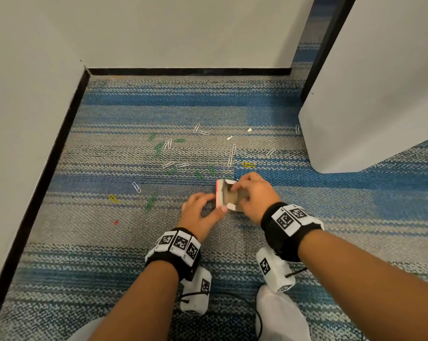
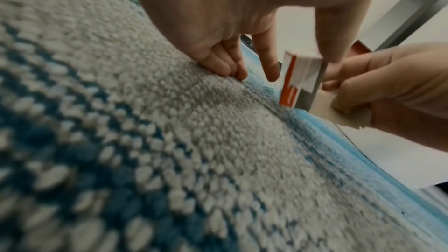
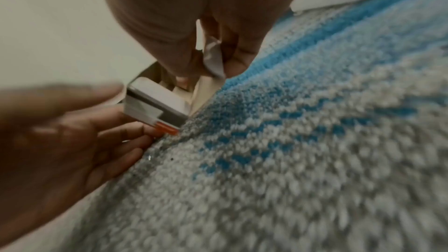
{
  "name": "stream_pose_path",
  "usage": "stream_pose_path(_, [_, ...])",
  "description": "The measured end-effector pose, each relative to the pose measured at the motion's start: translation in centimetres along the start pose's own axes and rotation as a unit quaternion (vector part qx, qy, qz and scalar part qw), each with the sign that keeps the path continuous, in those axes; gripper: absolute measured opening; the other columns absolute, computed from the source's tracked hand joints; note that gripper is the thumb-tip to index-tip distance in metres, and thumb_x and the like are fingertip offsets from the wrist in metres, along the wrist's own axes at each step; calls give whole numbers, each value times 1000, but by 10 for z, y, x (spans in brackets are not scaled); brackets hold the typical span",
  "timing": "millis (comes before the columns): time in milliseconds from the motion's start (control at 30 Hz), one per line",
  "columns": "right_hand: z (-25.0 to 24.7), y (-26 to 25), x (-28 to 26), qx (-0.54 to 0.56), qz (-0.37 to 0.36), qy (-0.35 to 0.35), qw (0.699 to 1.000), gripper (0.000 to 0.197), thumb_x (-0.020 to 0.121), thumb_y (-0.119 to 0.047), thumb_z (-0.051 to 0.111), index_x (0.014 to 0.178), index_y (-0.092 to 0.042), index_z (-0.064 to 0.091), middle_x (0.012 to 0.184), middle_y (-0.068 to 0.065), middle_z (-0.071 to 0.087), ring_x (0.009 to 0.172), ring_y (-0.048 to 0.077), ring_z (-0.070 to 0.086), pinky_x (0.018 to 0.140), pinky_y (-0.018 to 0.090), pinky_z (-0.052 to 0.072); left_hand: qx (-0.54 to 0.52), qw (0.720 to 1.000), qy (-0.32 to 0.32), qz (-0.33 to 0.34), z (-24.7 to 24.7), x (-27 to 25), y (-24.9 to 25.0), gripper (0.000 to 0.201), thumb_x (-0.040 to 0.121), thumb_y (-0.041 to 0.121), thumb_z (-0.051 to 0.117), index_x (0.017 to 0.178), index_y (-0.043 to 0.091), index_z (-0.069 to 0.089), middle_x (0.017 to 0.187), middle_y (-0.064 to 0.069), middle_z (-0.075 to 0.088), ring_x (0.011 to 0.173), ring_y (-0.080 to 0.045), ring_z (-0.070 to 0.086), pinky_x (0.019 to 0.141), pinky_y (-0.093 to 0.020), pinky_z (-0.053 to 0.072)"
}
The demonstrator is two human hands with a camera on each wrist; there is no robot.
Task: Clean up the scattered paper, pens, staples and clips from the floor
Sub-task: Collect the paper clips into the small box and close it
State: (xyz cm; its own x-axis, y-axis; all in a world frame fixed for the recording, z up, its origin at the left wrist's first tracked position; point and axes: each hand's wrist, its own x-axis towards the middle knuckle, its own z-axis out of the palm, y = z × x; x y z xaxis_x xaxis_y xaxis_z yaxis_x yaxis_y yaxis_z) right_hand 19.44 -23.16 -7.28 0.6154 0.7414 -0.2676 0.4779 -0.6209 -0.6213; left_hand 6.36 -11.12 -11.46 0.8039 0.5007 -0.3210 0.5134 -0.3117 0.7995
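Observation:
A small open cardboard box (image 1: 230,199), white with an orange-red side, stands on the striped carpet. My left hand (image 1: 218,203) pinches its near left end between thumb and forefinger, and the other fingers curl onto the carpet (image 2: 225,64). My right hand (image 1: 240,193) grips the box's right side, pinching a white flap (image 3: 213,58). The wrist views show the box (image 2: 303,76) (image 3: 157,101) between both hands. Several paper clips lie scattered beyond it: green (image 1: 198,174), white (image 1: 229,161) and yellow (image 1: 248,164), plus a yellow one (image 1: 114,199) at the left.
White walls with a black baseboard (image 1: 68,134) close the left and back. A white panel (image 1: 368,119) stands at the right, with a clip (image 1: 297,129) at its foot. Small white scraps (image 1: 249,129) and a red bit (image 1: 115,222) lie on the carpet.

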Motion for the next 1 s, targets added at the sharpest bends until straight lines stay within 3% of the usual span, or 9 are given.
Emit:
stream_pose_path(100, [-1, -12, -2, -116, -133, 2, 984, 25, 69, -5, 70, 91, -14, 71, 106, 8, 60, 88, 32, 58, 75, 41, 53, -93, 995, 18, -24, -2, -1, 4, 58, 60, 79, 54, 111, 54, 43, 114, -5, 54, 113, -24, 51, 102, -43, 41])
stream_pose_path(200, [-1, -27, -5, -176, -204, -43, 962, 11, 73, -22, 71, 83, -19, 72, 97, 2, 66, 78, 29, 57, 72, 38, 52, -43, 999, 5, 0, -3, -3, 1, 61, 64, 63, 57, 120, 42, 45, 113, -3, 52, 113, -22, 50, 102, -44, 41])
stream_pose_path(267, [-5, -29, -3, -145, -181, -75, 970, 23, 77, -18, 62, 99, -21, 66, 107, 1, 63, 93, 28, 57, 84, 36, 45, 23, 1000, -7, 18, -3, -3, 0, 59, 66, 56, 62, 117, 26, 56, 115, -2, 51, 113, -23, 47, 100, -43, 39])
stream_pose_path(400, [-12, -28, 0, -53, -132, -56, 988, 42, 76, 2, 54, 111, -20, 56, 110, 2, 58, 97, 24, 57, 83, 36, 47, 88, 996, -2, 13, -1, -6, 6, 46, 63, 35, 82, 100, 16, 61, 115, 6, 41, 109, -15, 34, 89, -23, 26])
stream_pose_path(567, [-4, -15, 6, -51, -85, -28, 995, 22, 81, -8, 55, 98, -21, 60, 96, -1, 61, 93, 20, 55, 81, 34, 46, 101, 995, -6, 17, 2, -11, 8, 55, 53, 40, 86, 97, 15, 64, 117, 10, 33, 110, -10, 25, 93, -18, 21])
stream_pose_path(633, [0, -9, 7, -66, -52, -49, 995, 18, 83, -12, 55, 97, -21, 61, 98, 0, 62, 94, 21, 56, 79, 31, 44, 100, 995, -6, 18, 2, -12, 9, 62, 51, 41, 86, 103, 17, 63, 121, 9, 34, 115, -12, 27, 98, -20, 22])
stream_pose_path(800, [8, 0, 7, -59, -59, -79, 993, 18, 83, -10, 53, 95, -19, 63, 96, 4, 63, 93, 24, 58, 83, 35, 46, 97, 994, -43, 26, 4, -18, 7, 112, 35, 63, 80, 134, 33, 38, 140, 8, 28, 131, -13, 18, 110, -36, 19])
stream_pose_path(867, [9, 1, 11, -32, -62, -54, 996, 16, 82, -8, 56, 93, -17, 64, 88, 1, 61, 87, 21, 57, 82, 33, 45, 106, 991, -53, 55, 6, -20, 3, 109, 32, 73, 70, 131, 40, 40, 138, 15, 27, 127, -7, 14, 109, -32, 15])
stream_pose_path(1000, [11, -1, 20, 26, -85, -12, 996, 11, 82, -11, 61, 90, -17, 65, 81, -4, 60, 77, 13, 53, 78, 29, 46, 83, 995, -17, 57, 10, -19, -3, 75, 44, 64, 71, 112, 34, 60, 131, 9, 42, 127, -14, 21, 106, -24, 16])
